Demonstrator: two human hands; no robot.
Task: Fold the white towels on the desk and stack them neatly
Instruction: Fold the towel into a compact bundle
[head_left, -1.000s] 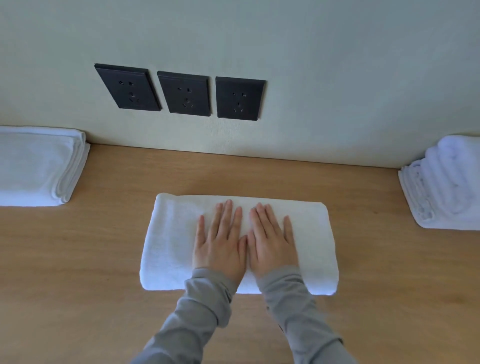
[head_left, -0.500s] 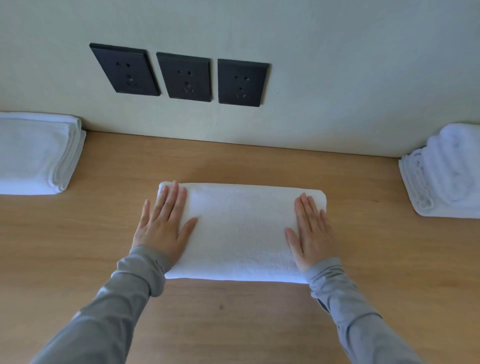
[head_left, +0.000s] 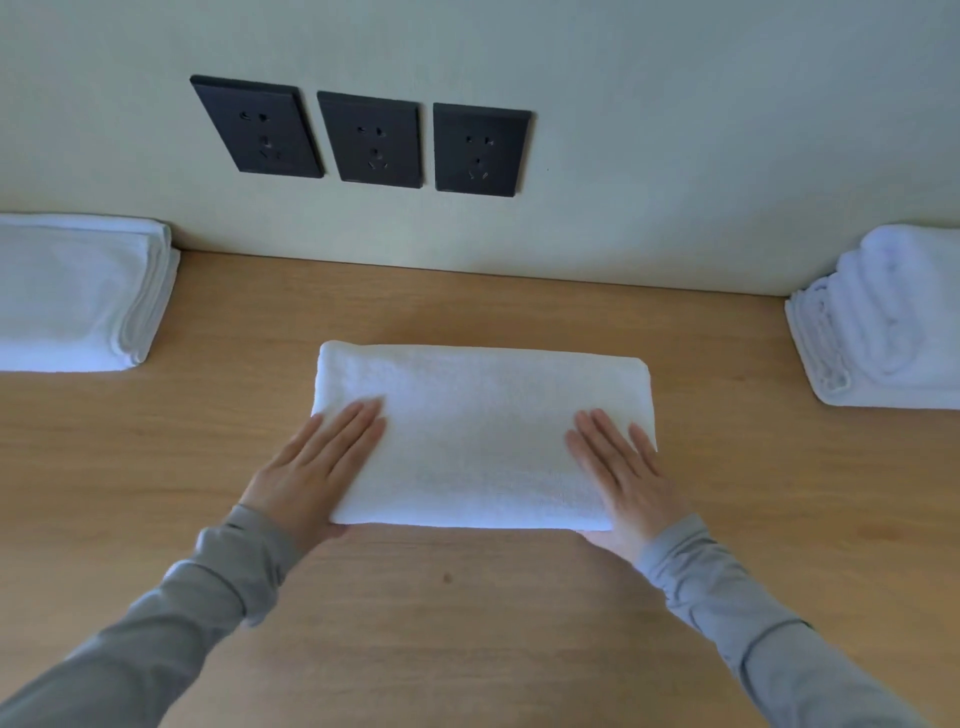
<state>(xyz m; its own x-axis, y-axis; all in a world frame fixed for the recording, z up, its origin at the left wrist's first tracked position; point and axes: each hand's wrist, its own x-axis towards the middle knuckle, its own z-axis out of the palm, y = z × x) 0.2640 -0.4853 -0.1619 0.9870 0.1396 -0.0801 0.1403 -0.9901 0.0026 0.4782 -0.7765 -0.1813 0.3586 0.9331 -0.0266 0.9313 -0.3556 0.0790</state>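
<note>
- Left hand: flat on the left end of the folded white towel, fingers straight and pressed together, thumb hidden at the near corner.
- Right hand: flat on the right end of the same towel, fingers straight and slightly spread, thumb likewise hidden at the near edge.
- Between the two hands: the towel's bare middle, a long rectangle lying crosswise on the wooden desk, its far edge beyond the fingertips.
- Well out to the left of the left hand: stack of folded towels, against the wall.
- Well out to the right of the right hand: looser pile of towels, also by the wall.
- Beyond the fingertips, up on the wall: three dark sockets in a row.
- Behind both wrists: grey sleeves.
</note>
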